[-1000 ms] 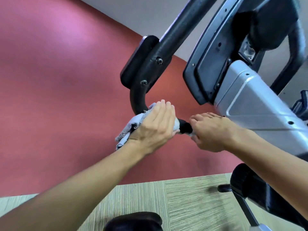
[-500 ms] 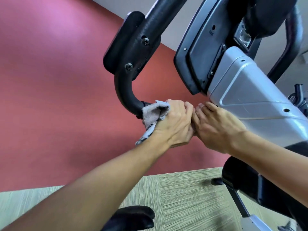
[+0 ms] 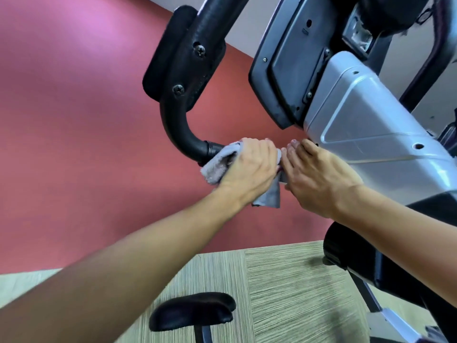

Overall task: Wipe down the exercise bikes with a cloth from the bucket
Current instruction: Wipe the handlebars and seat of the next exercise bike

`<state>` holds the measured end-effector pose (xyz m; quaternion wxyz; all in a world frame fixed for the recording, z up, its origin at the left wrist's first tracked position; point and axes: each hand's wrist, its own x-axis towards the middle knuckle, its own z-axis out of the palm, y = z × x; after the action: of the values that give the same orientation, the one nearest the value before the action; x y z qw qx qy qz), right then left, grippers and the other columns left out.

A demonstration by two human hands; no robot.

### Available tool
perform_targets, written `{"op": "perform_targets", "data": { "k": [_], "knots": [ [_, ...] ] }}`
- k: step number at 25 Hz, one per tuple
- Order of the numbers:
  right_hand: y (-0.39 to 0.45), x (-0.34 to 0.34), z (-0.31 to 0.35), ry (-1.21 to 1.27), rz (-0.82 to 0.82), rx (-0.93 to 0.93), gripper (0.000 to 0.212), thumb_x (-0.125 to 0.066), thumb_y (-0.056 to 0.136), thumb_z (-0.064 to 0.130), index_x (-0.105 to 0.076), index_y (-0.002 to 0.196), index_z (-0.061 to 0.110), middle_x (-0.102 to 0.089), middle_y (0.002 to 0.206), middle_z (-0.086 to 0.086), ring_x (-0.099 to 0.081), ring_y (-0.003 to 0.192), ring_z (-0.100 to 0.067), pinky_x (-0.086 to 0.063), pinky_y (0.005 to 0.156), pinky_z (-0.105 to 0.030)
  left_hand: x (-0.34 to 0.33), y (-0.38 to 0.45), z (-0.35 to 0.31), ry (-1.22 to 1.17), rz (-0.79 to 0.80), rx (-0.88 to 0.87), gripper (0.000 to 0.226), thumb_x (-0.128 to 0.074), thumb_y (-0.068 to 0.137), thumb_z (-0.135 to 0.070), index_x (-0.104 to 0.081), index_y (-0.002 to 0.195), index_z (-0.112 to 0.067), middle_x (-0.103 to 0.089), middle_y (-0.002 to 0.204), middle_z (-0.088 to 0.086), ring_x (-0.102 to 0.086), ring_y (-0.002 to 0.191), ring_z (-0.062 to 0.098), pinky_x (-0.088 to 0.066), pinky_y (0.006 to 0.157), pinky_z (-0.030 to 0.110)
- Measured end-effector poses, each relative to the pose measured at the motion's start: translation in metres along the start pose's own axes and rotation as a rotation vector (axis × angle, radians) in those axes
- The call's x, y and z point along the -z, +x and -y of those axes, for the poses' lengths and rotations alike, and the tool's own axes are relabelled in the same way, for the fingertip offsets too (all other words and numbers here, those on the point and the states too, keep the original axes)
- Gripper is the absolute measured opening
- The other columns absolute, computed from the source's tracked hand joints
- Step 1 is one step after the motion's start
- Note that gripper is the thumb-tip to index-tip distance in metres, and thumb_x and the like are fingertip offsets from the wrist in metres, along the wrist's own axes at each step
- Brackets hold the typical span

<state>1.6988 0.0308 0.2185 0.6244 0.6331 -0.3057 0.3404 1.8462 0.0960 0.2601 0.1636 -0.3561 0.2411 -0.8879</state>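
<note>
Nearest the camera, two bare forearms reach forward and up from the lower corners of the view, above a striped beige floor [image 3: 284, 288] and a black padded seat [image 3: 193, 313] that stands low in the middle. The left hand [image 3: 249, 172] is curled over a grey cloth [image 3: 217, 167], gripping it around the horizontal end of the black handlebar [image 3: 183, 134]. The cloth is wrapped under the palm: one bunched fold sticks out on the left side of the hand, toward the bend of the bar, and a loose corner hangs down below the hand on its right side. The right hand [image 3: 319, 179] lies just beside the left, its fingers held together and fairly straight, their tips at the edge of the cloth and close under the silver housing [image 3: 371, 129] of the exercise bike; whether those fingertips press the cloth or only touch it cannot be told. Beyond the hands, the handlebar curves upward from the wrapped section to a black bracket [image 3: 183, 68] fixed with two screws. To the right of it, the dark back of the console [image 3: 289, 58] sits above the silver housing. Farthest back is a red wall [image 3: 74, 120], which fills the left side of the view.
</note>
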Motion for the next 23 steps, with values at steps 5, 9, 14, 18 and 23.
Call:
{"op": "perform_targets", "data": {
  "k": [5,9,14,18,23],
  "knots": [
    [-0.003,0.003,-0.004,0.006,0.005,-0.016,0.070,-0.014,0.108,0.037,0.001,0.151,-0.017,-0.014,0.162,-0.034,-0.017,0.152,-0.042,-0.012,0.125,-0.050,-0.007,-0.053,0.057,0.103,-0.228,0.080,0.059,-0.030,0.107,-0.049,-0.064,0.116,-0.002,-0.060,0.087,0.008,-0.056,0.076,0.027,-0.047,0.082,0.039],
    [-0.001,-0.001,-0.001,0.020,-0.005,-0.038,0.069,-0.018,0.108,0.036,-0.002,0.152,-0.015,-0.016,0.162,-0.032,-0.018,0.152,-0.041,-0.010,0.125,-0.050,-0.004,-0.028,0.043,0.031,-0.168,0.209,0.065,-0.027,0.104,-0.060,-0.061,0.087,-0.008,-0.049,0.070,0.005,-0.037,0.062,0.022,-0.034,0.063,0.037],
    [-0.003,0.002,-0.002,-0.061,0.005,-0.055,0.074,-0.015,0.107,0.043,-0.006,0.152,-0.015,-0.018,0.160,-0.034,-0.015,0.152,-0.043,-0.002,0.125,-0.055,-0.009,-0.039,0.048,0.030,-0.211,0.118,0.064,-0.028,0.099,-0.064,-0.066,0.120,-0.016,-0.056,0.079,0.002,-0.052,0.068,0.023,-0.042,0.071,0.037],
    [-0.006,0.003,-0.001,-0.091,0.018,-0.087,0.072,-0.019,0.107,0.045,-0.017,0.150,-0.013,-0.031,0.155,-0.030,-0.023,0.149,-0.043,-0.002,0.124,-0.054,-0.010,-0.034,0.047,0.055,-0.266,0.148,0.061,-0.035,0.099,-0.063,-0.065,0.097,-0.010,-0.053,0.074,0.003,-0.049,0.065,0.022,-0.039,0.068,0.038],
    [-0.006,0.001,0.000,-0.069,0.001,-0.068,0.072,-0.013,0.108,0.042,-0.002,0.152,-0.014,-0.021,0.160,-0.029,-0.019,0.151,-0.042,-0.002,0.124,-0.054,-0.010,0.002,-0.001,-0.055,-0.156,0.125,0.048,-0.050,0.092,-0.061,-0.069,0.085,-0.017,-0.059,0.071,0.002,-0.057,0.066,0.022,-0.043,0.074,0.040]
  ]
}}
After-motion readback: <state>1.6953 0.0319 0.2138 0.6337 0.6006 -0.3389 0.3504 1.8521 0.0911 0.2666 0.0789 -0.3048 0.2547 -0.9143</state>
